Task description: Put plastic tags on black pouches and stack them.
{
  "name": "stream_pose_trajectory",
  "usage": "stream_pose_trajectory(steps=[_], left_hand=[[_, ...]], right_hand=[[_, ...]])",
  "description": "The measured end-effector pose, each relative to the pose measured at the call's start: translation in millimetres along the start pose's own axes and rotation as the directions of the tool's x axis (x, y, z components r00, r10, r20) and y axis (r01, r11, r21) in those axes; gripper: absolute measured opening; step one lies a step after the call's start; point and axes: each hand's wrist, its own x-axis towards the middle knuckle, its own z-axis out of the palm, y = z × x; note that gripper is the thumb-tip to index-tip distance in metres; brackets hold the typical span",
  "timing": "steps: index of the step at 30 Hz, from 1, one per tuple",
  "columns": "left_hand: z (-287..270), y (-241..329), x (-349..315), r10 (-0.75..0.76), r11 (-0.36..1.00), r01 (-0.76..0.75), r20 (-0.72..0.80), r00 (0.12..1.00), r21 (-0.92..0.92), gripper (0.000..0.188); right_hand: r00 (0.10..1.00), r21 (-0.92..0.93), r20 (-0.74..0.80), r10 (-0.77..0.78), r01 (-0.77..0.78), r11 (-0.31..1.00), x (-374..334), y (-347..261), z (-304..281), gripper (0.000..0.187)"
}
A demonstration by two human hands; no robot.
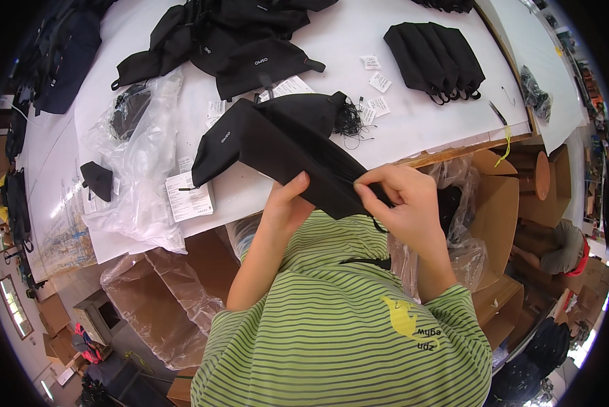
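Note:
A black fabric pouch point(280, 152) is stretched between my two hands, above the table's near edge. My left hand point(289, 207) grips its near side, thumb on top and the other fingers hidden beneath. My right hand point(403, 203) pinches the pouch's edge near its right end between thumb and fingertips. A dark gap shows along that edge, and a small loop hangs below it. Just beyond lies another black pouch point(216, 146) with a small zip pull, partly covered by the held one. A tangle of black cords point(348, 119) rests close by.
More black pouches point(257, 57) are piled at the far side, and a neat row of them point(434, 61) lies far right. Small white tags point(379, 82), a stack of printed cards point(190, 197) and clear plastic bags point(138, 163) cover parts of the white table. Cardboard boxes point(498, 224) stand below.

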Motion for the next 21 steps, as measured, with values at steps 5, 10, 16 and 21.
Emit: stream_pose_trajectory(steps=[5, 10, 16, 21], left_hand=[[-9.4, -3.6, -1.8, 0.023, 0.997, -0.024, -0.015, 1.0, -0.07, 0.05], [-18.0, 0.2, 2.0, 0.07, 0.991, -0.07, -0.001, 0.998, -0.114, 0.053], [-4.6, -0.8, 6.2, 0.048, 0.987, -0.099, 0.348, 0.936, 0.129, 0.052], [5.1, 2.6, 12.3, 0.227, 0.97, -0.151, 0.469, 0.853, -0.193, 0.038]], right_hand=[[0.995, -0.045, -0.015, -0.096, 0.095, 0.994, 4.1, -8.4, 1.8, 0.01], [0.993, -0.074, -0.057, -0.104, 0.1, 0.992, 2.9, -10.9, -0.9, 0.01], [0.969, -0.074, -0.097, -0.227, 0.221, 0.972, 9.9, -19.5, -0.2, 0.01], [0.935, -0.08, -0.165, -0.315, 0.305, 0.949, 10.7, -21.2, 0.5, 0.013]])
